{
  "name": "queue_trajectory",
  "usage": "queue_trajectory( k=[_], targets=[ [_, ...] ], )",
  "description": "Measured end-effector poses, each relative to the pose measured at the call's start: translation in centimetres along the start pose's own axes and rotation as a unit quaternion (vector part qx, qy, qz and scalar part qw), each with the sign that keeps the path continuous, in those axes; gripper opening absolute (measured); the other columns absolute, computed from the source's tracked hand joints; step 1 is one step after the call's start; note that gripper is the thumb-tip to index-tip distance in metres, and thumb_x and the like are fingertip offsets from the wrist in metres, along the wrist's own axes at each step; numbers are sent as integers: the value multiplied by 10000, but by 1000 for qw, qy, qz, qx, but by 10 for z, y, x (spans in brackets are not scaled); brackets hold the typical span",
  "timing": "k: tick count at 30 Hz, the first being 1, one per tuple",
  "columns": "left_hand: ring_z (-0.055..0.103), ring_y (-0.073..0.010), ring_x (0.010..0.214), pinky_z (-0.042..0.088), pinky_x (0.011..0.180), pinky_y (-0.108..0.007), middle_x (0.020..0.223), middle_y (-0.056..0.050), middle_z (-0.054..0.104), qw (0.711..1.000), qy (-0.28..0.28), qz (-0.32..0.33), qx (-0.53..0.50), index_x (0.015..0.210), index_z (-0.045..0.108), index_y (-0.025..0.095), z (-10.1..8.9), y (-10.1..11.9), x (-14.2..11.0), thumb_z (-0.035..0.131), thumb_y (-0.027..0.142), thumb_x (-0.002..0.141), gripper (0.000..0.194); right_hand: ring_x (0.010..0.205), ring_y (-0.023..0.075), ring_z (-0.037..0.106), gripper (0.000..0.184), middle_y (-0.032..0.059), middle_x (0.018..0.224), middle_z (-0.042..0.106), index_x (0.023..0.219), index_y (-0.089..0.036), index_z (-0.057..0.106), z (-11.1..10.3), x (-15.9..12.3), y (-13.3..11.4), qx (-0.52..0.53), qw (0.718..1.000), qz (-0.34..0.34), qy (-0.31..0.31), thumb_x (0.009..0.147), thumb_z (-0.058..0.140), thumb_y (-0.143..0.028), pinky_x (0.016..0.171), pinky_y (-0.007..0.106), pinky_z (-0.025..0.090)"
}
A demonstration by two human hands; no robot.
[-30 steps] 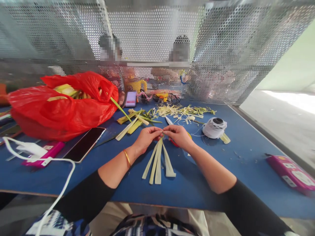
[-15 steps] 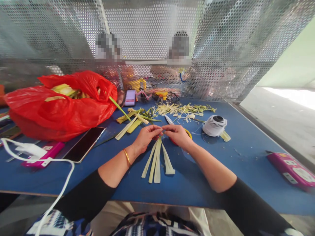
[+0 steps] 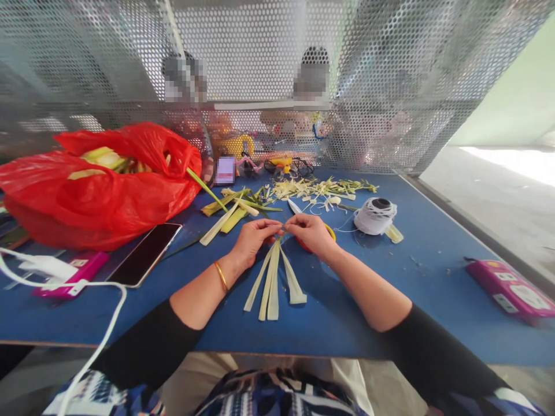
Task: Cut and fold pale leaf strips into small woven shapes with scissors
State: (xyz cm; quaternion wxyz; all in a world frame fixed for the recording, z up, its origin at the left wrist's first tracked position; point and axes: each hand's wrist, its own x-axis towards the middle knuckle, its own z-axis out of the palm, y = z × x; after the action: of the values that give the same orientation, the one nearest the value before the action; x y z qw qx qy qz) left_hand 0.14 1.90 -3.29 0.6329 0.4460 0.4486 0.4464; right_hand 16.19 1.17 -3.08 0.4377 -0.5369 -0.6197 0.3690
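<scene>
My left hand [image 3: 255,240] and my right hand [image 3: 310,232] meet fingertip to fingertip over the table, both closed in a pinch. Between them they grip the gathered narrow tops of several pale green leaf strips [image 3: 272,283], whose wide ends fan out toward me on the blue surface. What lies right at the fingertips is too small to make out. Under my right hand rests a pair of scissors, its blade [image 3: 294,206] pointing away and its yellow-and-red handle [image 3: 331,232] partly hidden. A spool of white thread [image 3: 373,219] stands to the right, with loose thread trailing toward my hand.
A red plastic bag [image 3: 108,202] of plant stalks fills the left. Leaf pieces [image 3: 236,216] and shredded scraps [image 3: 321,188] lie behind my hands. A dark phone [image 3: 145,254], white cable [image 3: 124,300] and pink device [image 3: 505,289] are around. Perforated metal [image 3: 260,52] stands behind; people sit beyond.
The view has shifted slightly, so everything sits a little further left. My hands keep their pinch at the strips' tops, with only a small shift of the fingers.
</scene>
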Motion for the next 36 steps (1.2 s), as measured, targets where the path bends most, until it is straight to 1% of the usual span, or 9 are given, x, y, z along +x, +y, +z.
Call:
queue_trajectory(
  k=[5, 9, 12, 16, 19, 22, 25, 29, 36],
  targets=[
    [540, -96, 576, 400, 554, -228, 678, -31, 703, 1000, 21, -12, -9, 699, 742, 166, -1, -1, 3, 844, 275, 502, 247, 621, 124, 461, 106, -10, 674, 520, 659, -206, 668, -3, -4, -5, -130, 985, -103, 43, 741, 617, -247, 586, 255, 350],
    [486, -74, 530, 345, 512, -219, 606, 12, 636, 1000, 22, -16, -15, 659, 719, 169, -2, 0, 3, 844, 221, 453, 246, 692, 136, 516, 107, 21, 780, 560, 715, -205, 701, -9, -8, -12, -217, 959, -184, 0, 781, 618, -202, 640, 272, 366],
    [463, -70, 520, 318, 505, -222, 580, 24, 608, 1000, 18, -15, -13, 636, 703, 168, -2, 2, 3, 842, 220, 437, 248, 719, 144, 538, 93, 23, 784, 581, 711, -209, 704, -13, -7, -13, -212, 956, -201, -39, 780, 641, -209, 662, 277, 382],
    [472, -81, 544, 318, 524, -232, 589, 16, 611, 1000, 13, -6, -3, 635, 703, 168, -2, 3, 2, 826, 222, 457, 224, 679, 137, 541, 114, 16, 751, 600, 731, -200, 695, -16, 0, -8, -106, 981, -164, -15, 793, 640, -278, 658, 278, 429],
    [493, -90, 568, 329, 541, -234, 607, 9, 627, 1000, 5, 8, 12, 644, 709, 172, -2, 4, 1, 817, 230, 473, 210, 610, 102, 547, 211, 47, 992, 673, 951, -193, 705, -14, 2, -5, -6, 995, -90, 31, 757, 648, -256, 617, 278, 473],
    [512, -101, 590, 354, 560, -235, 625, 7, 645, 999, -12, 29, 30, 637, 710, 179, -3, 5, 0, 817, 249, 473, 208, 544, 80, 572, 338, 57, 1123, 690, 1052, -197, 682, -8, 1, -3, 61, 997, -37, -37, 718, 635, -184, 570, 269, 508],
    [520, -107, 590, 376, 570, -245, 636, 5, 656, 998, -29, 37, 44, 626, 707, 181, -3, 5, 0, 809, 265, 477, 199, 534, 93, 601, 287, 20, 935, 723, 971, -186, 694, -2, -1, -2, 62, 993, -28, -93, 707, 595, -129, 565, 255, 510],
    [543, -111, 603, 387, 580, -243, 651, 1, 675, 997, -29, 48, 58, 639, 710, 181, -4, 5, 1, 797, 266, 504, 182, 630, 126, 652, 150, -19, 676, 694, 782, -182, 689, 2, -1, 3, 43, 993, -34, -105, 717, 578, -106, 664, 251, 508],
    [645, -157, 697, 498, 678, -276, 751, -19, 746, 988, 8, 134, 83, 737, 745, 188, -3, -1, 4, 764, 206, 565, 175, 629, 134, 684, 161, -44, 681, 685, 828, -207, 611, 3, 1, 5, 81, 995, -17, -52, 694, 613, -117, 654, 257, 521]
  ],
)
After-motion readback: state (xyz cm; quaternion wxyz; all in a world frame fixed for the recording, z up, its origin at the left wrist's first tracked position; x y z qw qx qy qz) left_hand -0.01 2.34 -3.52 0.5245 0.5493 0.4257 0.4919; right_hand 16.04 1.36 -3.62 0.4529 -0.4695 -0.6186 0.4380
